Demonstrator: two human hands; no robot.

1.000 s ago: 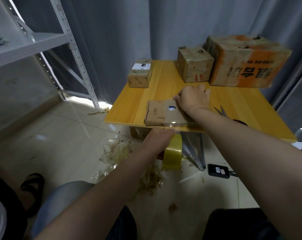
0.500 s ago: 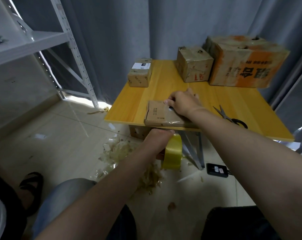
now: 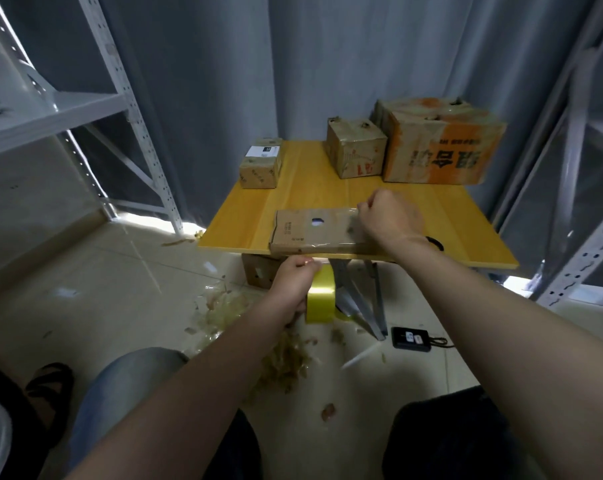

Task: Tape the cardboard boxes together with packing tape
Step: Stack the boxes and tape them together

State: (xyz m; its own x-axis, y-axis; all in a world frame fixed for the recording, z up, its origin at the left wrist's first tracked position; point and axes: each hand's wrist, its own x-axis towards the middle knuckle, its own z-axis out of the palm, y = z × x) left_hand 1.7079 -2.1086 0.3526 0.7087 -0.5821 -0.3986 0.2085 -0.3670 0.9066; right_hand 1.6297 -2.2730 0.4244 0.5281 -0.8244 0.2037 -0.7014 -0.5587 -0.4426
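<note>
Head view, the only view.

Step in hand, as judged: laying a strip of tape onto the flat cardboard box [image 3: 313,230]. The box lay at the near edge of the yellow table [image 3: 459,220], its front side flush with that edge. A glossy film showed along its near side and top, which I took for tape already down. The span between roll and box could not be made out.

Left hand [image 3: 293,285]: held below the table's near edge, forearm reaching forward and upward, fingers curled round the yellow tape roll [image 3: 321,303] and clamped on it. The roll stood on edge, just beneath the box.

Right hand [image 3: 390,220]: on the right end of the box, wrist over the table edge, knuckles up, fingers bent toward the far corner. The hand was blurred; whether it pinched a tape end or only pressed the cardboard down, I could not tell.

Next move, as judged: keep the strip taut from the roll, smooth it flat with the right hand, then cut it. The scissors [image 3: 435,242] lay just beside the right wrist, mostly hidden by it.

Other boxes: a small box [image 3: 260,164] at the far left of the table, a medium box [image 3: 357,150] and a large orange-printed box [image 3: 442,143] touching at the far right, all well apart from the flat one. Tape scraps [image 3: 223,310] littered the floor.
</note>
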